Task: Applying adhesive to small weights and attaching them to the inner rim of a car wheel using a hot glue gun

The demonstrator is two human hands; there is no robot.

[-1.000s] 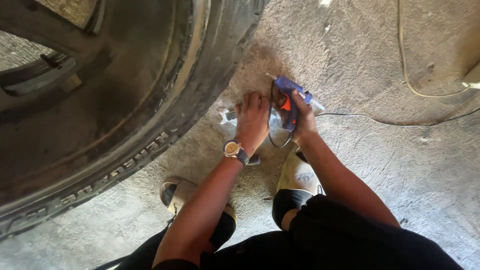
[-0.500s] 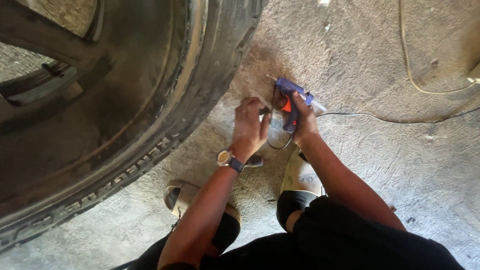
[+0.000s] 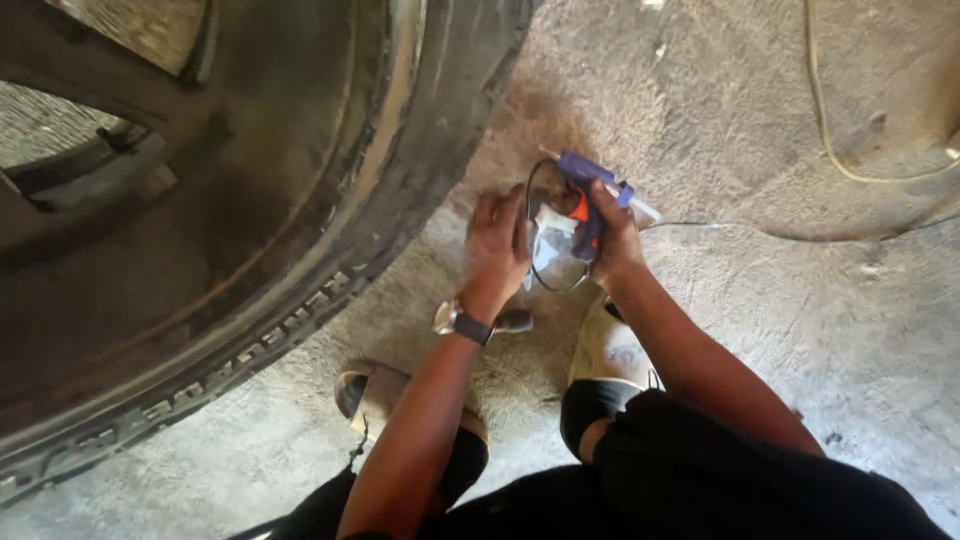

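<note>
Black trouser knees (image 3: 640, 470) and two pale shoes (image 3: 608, 350) fill the near edge, showing a person crouched on the concrete floor (image 3: 800, 330). Just beyond, the right hand (image 3: 612, 240) is wrapped around the grip of a purple glue gun (image 3: 588, 205) with an orange trigger; its fingers (image 3: 600, 200) are closed firmly on it, nozzle aimed away toward the tyre. A thin black cord (image 3: 535, 230) loops down from the gun between the two hands. The left hand (image 3: 497, 250), a watch (image 3: 458, 322) on its wrist, has its fingers curled down, pressing on a small clear plastic piece (image 3: 555, 245) lying on the floor; the blur leaves it unclear whether they pinch it or only hold it flat. That piece sits between the hands, touching the left fingertips and just under the gun. No glue bead shows, so the work looks early, with gluing not visibly done. Farther off stands a large worn tyre (image 3: 300, 300), and a pale cable (image 3: 840, 160) runs across the floor.
</note>
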